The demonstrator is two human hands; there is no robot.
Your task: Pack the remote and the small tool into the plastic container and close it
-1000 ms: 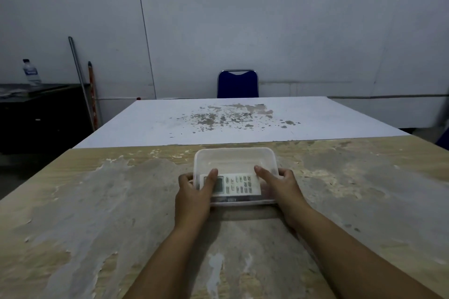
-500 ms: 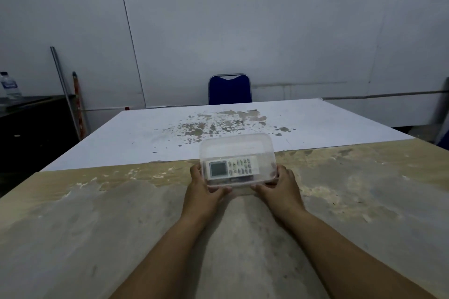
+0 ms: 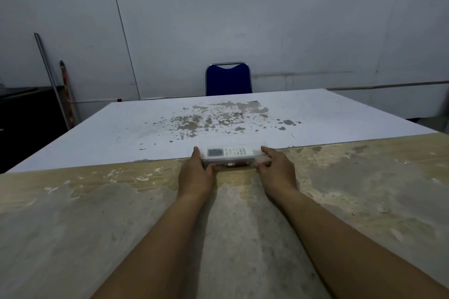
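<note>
the worn wooden table lay bare on both sides of the clear plastic container. beyond it, the flaking white board stretched unobstructed to the blue chair.

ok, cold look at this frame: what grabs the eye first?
The two bare forearms run up the middle to a clear plastic container, held at its ends by the left hand and right hand, at the seam where worn wood meets the white board. Through the plastic shows the white remote, with a small tool along the near wall. Beyond stands a blue chair against the wall.
</note>
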